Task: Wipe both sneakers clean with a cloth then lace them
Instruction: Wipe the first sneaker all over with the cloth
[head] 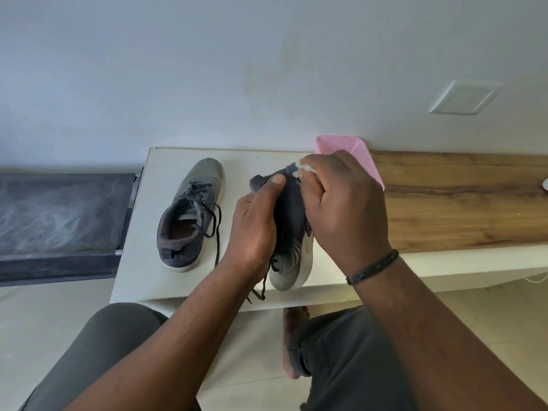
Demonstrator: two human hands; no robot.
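Two grey sneakers with white soles are on the white table (139,262). The left sneaker (189,215) lies flat with its toe pointing away and dark laces partly threaded and loose. The right sneaker (292,232) is turned with its toe toward me, heel raised. My left hand (255,223) grips it around the collar, thumb on the heel. My right hand (344,203) pinches a small white cloth (305,168) against the heel area. The cloth is mostly hidden in my fingers. A lace end dangles over the table's near edge.
A pink perforated basket (341,143) stands against the wall behind my right hand. A wooden shelf (459,200) runs to the right. A dark slab (59,215) lies left of the table. My knees and a bare foot (292,336) are below the table edge.
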